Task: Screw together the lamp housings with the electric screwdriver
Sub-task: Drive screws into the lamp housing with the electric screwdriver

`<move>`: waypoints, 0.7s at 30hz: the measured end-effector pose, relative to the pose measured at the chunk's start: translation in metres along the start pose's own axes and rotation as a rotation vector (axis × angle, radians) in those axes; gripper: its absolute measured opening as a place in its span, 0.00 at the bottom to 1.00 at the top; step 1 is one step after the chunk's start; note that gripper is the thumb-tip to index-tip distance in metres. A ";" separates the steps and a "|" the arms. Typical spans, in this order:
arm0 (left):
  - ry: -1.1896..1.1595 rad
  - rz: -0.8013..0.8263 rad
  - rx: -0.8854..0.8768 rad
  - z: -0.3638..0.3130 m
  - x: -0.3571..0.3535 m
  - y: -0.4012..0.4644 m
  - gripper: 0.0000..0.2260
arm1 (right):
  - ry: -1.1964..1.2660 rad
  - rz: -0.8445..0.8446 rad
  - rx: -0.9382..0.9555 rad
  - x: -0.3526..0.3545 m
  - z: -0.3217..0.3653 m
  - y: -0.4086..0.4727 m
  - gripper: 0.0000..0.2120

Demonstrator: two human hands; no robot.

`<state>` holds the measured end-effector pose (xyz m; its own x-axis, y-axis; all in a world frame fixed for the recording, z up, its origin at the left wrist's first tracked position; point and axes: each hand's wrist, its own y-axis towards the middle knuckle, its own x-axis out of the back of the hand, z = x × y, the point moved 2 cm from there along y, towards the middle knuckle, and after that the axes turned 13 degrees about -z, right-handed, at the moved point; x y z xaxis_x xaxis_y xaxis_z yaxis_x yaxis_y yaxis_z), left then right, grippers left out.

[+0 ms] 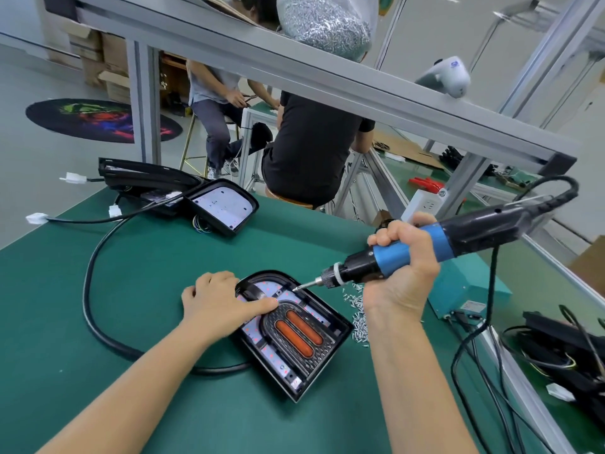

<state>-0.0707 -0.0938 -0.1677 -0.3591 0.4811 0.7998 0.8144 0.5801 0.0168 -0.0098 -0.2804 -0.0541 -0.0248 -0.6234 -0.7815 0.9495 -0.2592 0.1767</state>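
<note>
From my head camera, I can't make out whether a screw sits under the bit: the tip of the electric screwdriver meets the far rim of the lamp housing in a spot too small to read. The housing's near left edge is partly covered by my left hand, and the driver's cord runs out of view at the right.

My left hand lies palm down on the housing's rounded far end, fingers stretched flat and pressing on it, gripping nothing. My right hand is wrapped tight around the blue barrel of the driver, which tilts down and to the left toward the housing.

The housing lies flat on the green mat, near the middle, with two orange lenses facing up. A thick black cable loops round it on the left. Loose screws are scattered just beside its right edge, near a teal box. More housings sit at the far edge. Beyond the aluminium frame, two people sit at another bench.
</note>
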 end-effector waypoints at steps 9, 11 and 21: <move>-0.377 0.015 0.096 -0.010 -0.002 -0.001 0.31 | -0.181 0.001 0.090 0.000 -0.031 0.009 0.12; -0.485 0.009 0.081 -0.010 -0.004 -0.002 0.28 | -0.200 0.006 0.103 0.000 -0.034 0.010 0.12; -0.581 -0.028 0.060 -0.012 -0.011 -0.002 0.26 | -0.240 0.040 0.127 0.000 -0.034 0.013 0.12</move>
<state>-0.0627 -0.1079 -0.1689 -0.5851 0.7367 0.3390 0.7798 0.6258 -0.0140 0.0130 -0.2581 -0.0722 -0.0757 -0.7884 -0.6105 0.9046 -0.3119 0.2906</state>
